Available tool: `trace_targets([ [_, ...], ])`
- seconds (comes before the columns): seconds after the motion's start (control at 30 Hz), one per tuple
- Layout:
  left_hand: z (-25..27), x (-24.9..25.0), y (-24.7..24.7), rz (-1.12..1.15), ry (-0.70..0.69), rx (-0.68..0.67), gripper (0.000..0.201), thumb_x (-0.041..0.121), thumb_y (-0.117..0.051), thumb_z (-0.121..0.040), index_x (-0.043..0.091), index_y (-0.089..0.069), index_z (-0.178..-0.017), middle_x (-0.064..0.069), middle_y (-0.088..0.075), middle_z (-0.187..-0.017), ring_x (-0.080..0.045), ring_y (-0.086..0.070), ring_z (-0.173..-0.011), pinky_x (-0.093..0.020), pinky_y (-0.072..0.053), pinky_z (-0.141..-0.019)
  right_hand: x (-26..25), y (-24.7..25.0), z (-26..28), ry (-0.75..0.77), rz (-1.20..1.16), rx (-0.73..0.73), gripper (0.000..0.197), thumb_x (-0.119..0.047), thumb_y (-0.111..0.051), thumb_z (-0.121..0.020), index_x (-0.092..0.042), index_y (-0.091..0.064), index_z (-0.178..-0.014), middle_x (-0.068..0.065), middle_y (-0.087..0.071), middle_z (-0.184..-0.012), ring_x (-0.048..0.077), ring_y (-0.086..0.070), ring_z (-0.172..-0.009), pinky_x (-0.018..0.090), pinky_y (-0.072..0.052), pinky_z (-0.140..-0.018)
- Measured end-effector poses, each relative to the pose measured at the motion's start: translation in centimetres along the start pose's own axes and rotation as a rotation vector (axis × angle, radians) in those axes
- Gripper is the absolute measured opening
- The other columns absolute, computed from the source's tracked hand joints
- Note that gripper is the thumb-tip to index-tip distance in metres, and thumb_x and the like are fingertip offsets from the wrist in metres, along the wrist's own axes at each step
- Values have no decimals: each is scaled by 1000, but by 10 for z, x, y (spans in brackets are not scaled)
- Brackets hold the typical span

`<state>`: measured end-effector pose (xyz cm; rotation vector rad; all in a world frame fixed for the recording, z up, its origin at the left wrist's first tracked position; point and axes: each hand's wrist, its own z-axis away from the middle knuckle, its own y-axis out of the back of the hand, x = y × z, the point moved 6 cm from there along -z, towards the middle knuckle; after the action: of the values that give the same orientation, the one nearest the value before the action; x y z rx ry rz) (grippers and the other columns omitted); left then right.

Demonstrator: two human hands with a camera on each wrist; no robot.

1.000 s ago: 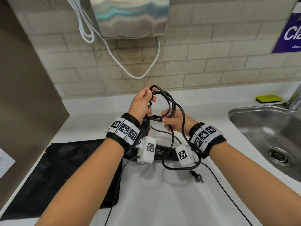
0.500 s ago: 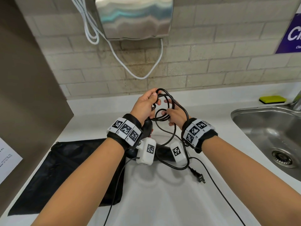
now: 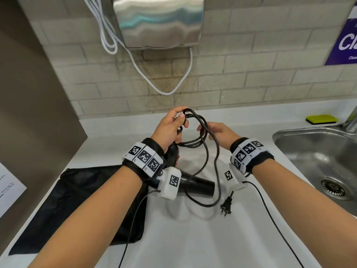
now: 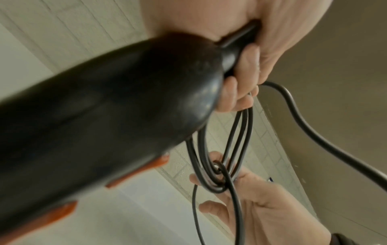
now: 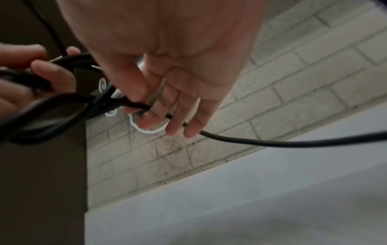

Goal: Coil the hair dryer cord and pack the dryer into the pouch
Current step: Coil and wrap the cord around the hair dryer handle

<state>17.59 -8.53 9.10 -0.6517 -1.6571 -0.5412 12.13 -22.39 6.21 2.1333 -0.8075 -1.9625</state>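
The hands are raised together above the middle of the worktop, facing each other across a bundle of black loops. The left hand [image 3: 170, 128] is closed round both the handle of the hair dryer [image 3: 195, 183] and the gathered top of the cord [image 3: 207, 157], thumb pressed over the strands. The right hand [image 3: 220, 132] has its fingers loosely curled, with one strand of cord running between them, as the right wrist view shows; it guides the cord and does not clamp it.

From the left hand the dryer hangs down and toward the person, its barrel running roughly left to right just above the worktop, nozzle pointing to the right edge. The coil stands nearly upright between the two hands. Below it one long slack loop droops almost to the surface, and the plug [image 3: 226, 205] lies on the worktop below the right wrist, nearer the right hand than the left.

So the free end lies down and toward the person from the right hand, which seems best placed to draw it up into the coil.

The pouch [image 3: 77, 206] lies flat along the left edge of the worktop, beneath the left forearm; which way its mouth faces I cannot tell.
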Motion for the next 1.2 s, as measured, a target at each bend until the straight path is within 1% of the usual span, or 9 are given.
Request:
trace_targets([
  [0.1,-1,1,-1,10,-6,-5,21,19,-36,-101,28,-54,-104,0,-47,-72,-5,-20,-35,-18,-23,-38,11,12,-4,32,233,120,23,-5,-49,-91,-10,-62,-109,2,-65,-97,12,-55,-92,23,-40,-89],
  [0.27,3,1,0,6,-20,-8,22,19,-36,-101,29,-55,-103,1,-48,-72,-6,-20,-36,-19,-21,-40,40,33,-6,-158,240,362,21,-12,-47,-94,-5,-62,-106,9,-54,-86,22,-50,-81,24,-37,-74],
  [0.47,5,2,1,6,-8,4,23,20,-36,-101,32,-56,-101,2,-49,-71,-7,-19,-39,-23,-20,-43,69,48,4,-419,231,525,29,-11,-39,-98,0,-58,-116,22,-58,-117,35,-55,-108,31,-42,-83],
  [0.63,5,0,1,10,7,16,22,21,-37,-101,32,-56,-100,2,-50,-71,-7,-20,-39,-21,-22,-42,84,49,10,-585,345,404,35,-1,-39,-94,-1,-53,-126,16,-53,-131,31,-50,-120,32,-39,-99],
  [0.77,4,1,2,23,7,32,22,20,-36,-102,29,-55,-97,0,-48,-72,-6,-20,-37,-19,-22,-40,87,45,24,-670,457,398,38,-8,-33,-97,-8,-47,-132,7,-50,-135,21,-49,-123,26,-40,-99],
  [0.87,4,1,11,60,0,84,21,19,-34,-102,25,-54,-96,-1,-47,-73,-5,-20,-35,-17,-23,-38,108,38,38,-696,691,157,31,-12,-42,-94,-7,-55,-121,6,-57,-125,22,-55,-116,25,-44,-93],
  [0.97,1,2,20,82,-4,135,21,19,-34,-102,24,-53,-95,-1,-46,-74,-3,-21,-33,-15,-23,-37,132,33,46,-785,590,135,30,-14,-48,-90,-2,-58,-116,11,-62,-117,27,-59,-109,30,-48,-93],
  [1.07,-3,1,14,62,7,122,20,19,-34,-102,24,-52,-95,-2,-46,-74,-3,-22,-33,-15,-24,-36,119,34,30,-652,300,368,39,-18,-52,-90,-4,-50,-127,16,-60,-119,31,-55,-113,30,-43,-93],
  [1.2,-8,0,1,0,12,106,19,19,-36,-102,24,-53,-96,-2,-46,-74,-2,-23,-32,-17,-24,-36,73,26,9,-392,215,357,52,-15,-57,-83,-19,-44,-133,17,-52,-119,29,-54,-108,22,-39,-88],
])
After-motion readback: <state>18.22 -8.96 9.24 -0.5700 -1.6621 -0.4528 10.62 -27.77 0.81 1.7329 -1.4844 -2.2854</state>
